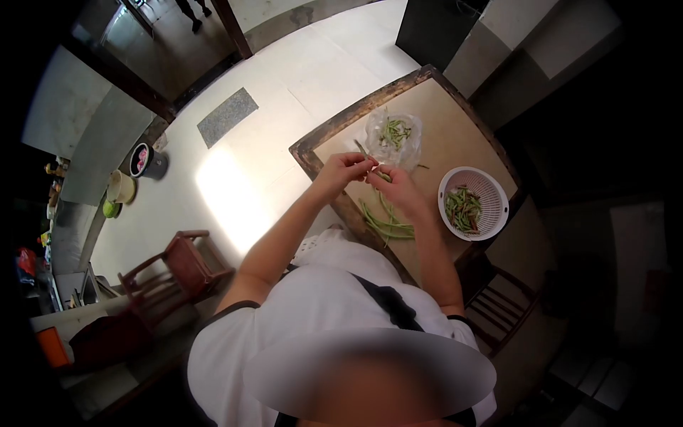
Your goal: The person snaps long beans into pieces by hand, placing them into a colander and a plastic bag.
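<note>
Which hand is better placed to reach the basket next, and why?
Probably the right hand: the basket stands on its side of the table, nearer to it than to the left hand, which would likely have to cross the right arm.

Head camera: worn high on the person, facing forward and steeply down; sole view.
Near field: white shirt [320, 302], lower centre, largest in frame.
Mid field: left hand [343, 173] and right hand [400, 188], centre; wood-edged table [441, 110], right of centre, seen from above, its edges diagonal.
Far field: door frame [232, 30], upper left, seen small across pale floor [313, 78].
Lens: very wide; room lines bow, corners black.
</note>
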`<state>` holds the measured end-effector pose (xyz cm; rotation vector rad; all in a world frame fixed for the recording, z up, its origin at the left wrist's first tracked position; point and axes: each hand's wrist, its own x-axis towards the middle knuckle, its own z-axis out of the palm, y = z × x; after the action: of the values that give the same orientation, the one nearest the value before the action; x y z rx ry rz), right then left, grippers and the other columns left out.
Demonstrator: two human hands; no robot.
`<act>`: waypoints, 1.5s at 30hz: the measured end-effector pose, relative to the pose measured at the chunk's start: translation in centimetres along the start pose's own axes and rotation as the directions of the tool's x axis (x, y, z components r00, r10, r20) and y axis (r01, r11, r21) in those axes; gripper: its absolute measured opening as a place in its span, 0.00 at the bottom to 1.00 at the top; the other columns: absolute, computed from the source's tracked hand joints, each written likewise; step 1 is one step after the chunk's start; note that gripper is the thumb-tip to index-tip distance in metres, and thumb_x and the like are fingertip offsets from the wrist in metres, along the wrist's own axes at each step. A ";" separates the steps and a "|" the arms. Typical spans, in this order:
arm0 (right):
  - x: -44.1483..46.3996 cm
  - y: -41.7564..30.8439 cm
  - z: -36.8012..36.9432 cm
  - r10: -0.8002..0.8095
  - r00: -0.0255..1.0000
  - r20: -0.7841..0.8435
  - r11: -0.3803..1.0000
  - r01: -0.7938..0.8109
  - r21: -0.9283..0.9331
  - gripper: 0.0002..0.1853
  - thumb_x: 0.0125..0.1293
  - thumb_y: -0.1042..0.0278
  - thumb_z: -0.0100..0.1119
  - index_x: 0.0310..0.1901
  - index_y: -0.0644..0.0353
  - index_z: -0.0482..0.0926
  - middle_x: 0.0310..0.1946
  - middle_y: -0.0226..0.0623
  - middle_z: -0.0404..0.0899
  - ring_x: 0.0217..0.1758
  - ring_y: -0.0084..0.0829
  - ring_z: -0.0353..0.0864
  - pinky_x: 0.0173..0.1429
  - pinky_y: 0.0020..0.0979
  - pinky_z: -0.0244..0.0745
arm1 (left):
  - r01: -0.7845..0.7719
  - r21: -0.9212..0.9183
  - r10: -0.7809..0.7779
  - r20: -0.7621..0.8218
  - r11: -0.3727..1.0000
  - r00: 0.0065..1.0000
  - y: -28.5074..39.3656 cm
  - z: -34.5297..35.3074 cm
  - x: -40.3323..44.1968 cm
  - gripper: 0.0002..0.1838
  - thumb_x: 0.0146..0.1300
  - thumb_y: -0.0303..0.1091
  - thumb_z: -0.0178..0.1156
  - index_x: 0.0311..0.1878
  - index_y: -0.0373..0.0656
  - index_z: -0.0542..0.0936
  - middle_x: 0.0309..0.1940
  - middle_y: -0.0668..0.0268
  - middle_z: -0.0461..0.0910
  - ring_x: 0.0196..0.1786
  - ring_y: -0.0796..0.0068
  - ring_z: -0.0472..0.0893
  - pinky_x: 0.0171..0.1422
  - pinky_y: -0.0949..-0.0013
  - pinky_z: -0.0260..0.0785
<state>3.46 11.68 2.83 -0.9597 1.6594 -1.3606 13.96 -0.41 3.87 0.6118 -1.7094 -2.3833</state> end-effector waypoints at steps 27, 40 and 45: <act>-0.8 -0.7 0.3 0.151 0.988 -0.045 0.975 -0.141 0.175 0.11 0.59 0.62 0.50 0.33 0.62 0.72 0.17 0.23 0.68 0.14 0.11 0.61 0.18 0.15 0.53 | -0.082 0.103 0.083 -0.007 0.991 0.997 0.3 0.7 -0.7 0.15 0.51 0.30 0.59 0.42 0.38 0.72 0.26 0.70 0.74 0.28 0.85 0.71 0.32 0.80 0.63; 0.3 1.4 1.6 0.525 0.762 -0.380 0.399 0.174 0.900 0.07 0.56 0.66 0.46 0.22 0.54 0.64 0.13 0.25 0.58 0.14 0.18 0.58 0.16 0.19 0.53 | -0.070 -0.824 0.018 -0.072 0.562 0.997 -6.0 2.3 2.5 0.06 0.57 0.32 0.54 0.34 0.39 0.73 0.26 0.71 0.72 0.29 0.83 0.71 0.38 0.79 0.67; -0.4 6.1 -3.6 0.569 0.799 -0.196 0.275 0.039 0.961 0.04 0.57 0.67 0.49 0.28 0.55 0.69 0.22 0.27 0.68 0.25 0.18 0.67 0.28 0.17 0.65 | -0.002 -0.349 -0.074 -0.204 0.937 0.976 -4.4 0.2 0.6 0.10 0.54 0.34 0.58 0.37 0.39 0.73 0.28 0.66 0.76 0.28 0.82 0.75 0.33 0.79 0.69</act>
<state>-0.09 14.39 -2.66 0.4826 0.8771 -2.0205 13.81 1.09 -0.37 0.8088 -1.1618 -2.4544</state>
